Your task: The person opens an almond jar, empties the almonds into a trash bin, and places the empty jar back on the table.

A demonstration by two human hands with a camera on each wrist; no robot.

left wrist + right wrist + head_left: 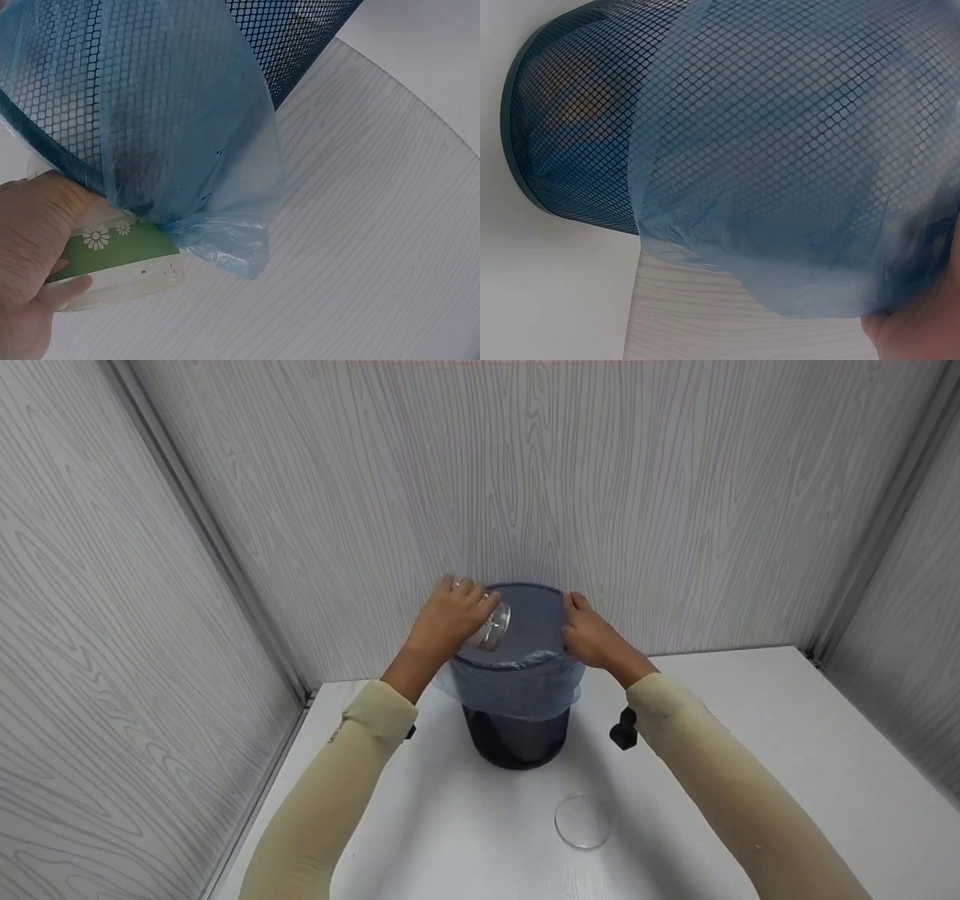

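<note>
A dark mesh bin (517, 739) lined with a blue plastic bag (525, 690) stands on the white table, tilted toward me. My left hand (448, 619) grips a clear jar (491, 624) with its mouth tipped over the bin's opening. In the left wrist view the jar's green daisy label (120, 244) shows beside the blue bag (187, 150) and the mesh bin (292, 30). My right hand (589, 636) holds the bin's right rim over the bag. The right wrist view shows the mesh bin (577, 142), the blue bag (795, 187) and part of my right hand (919, 330).
A clear round lid (583, 820) lies on the white table (750, 720) in front of the bin. Grey wood-grain walls (525, 472) close in the table at the back and both sides.
</note>
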